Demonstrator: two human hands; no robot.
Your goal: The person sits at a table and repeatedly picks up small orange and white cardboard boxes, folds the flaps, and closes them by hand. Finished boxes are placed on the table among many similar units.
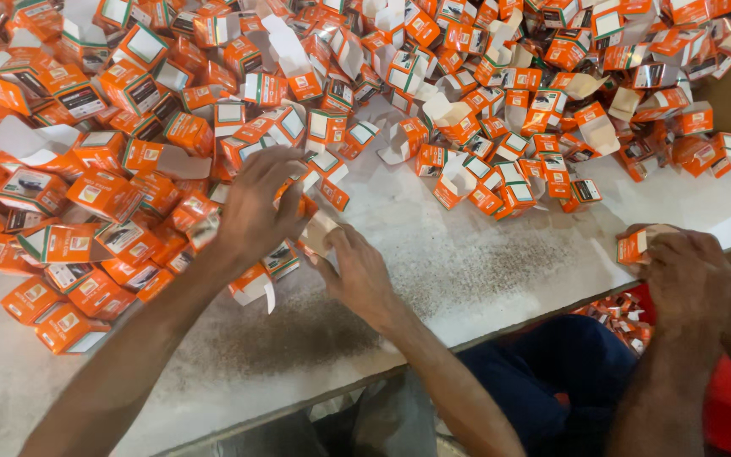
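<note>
1. The left hand (255, 207) rests palm-down at the edge of the carton pile (129, 127), fingers curled over a small orange carton (319, 228).
2. The right hand (357, 275) meets the same carton from below, fingers partly closed on its pale open flap.
3. The carton sits between both hands, just above the white bench (467, 262), near its front edge.
4. A co-worker's hand (687, 275) at the bench's right edge closes on another orange carton (634, 245).

A co-worker's hand (689, 275) grips another orange carton (634, 246).
</note>
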